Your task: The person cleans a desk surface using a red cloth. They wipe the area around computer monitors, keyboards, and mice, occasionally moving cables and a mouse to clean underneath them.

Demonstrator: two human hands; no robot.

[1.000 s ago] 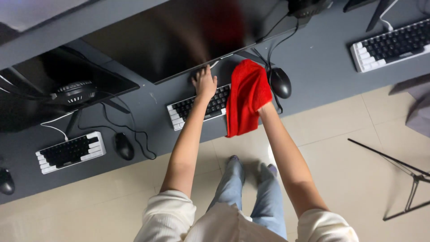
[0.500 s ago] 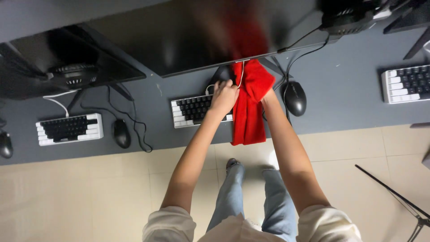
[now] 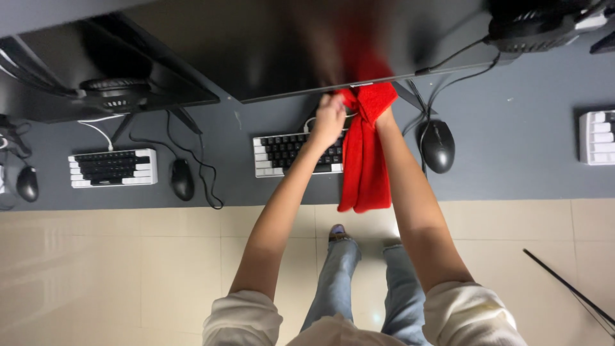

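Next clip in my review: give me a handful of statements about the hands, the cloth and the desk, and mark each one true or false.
1. The cloth is red. True.
2. Both hands are at the top of the cloth, by the lower edge of the monitor. True: the left hand grips it, and the right hand is wrapped in it.
3. The cloth lies flat on the floor. False: it hangs down over the desk edge.
4. A black mouse sits right of the cloth. True.
5. The keyboard under the left hand is all white. False: black keys, white frame.
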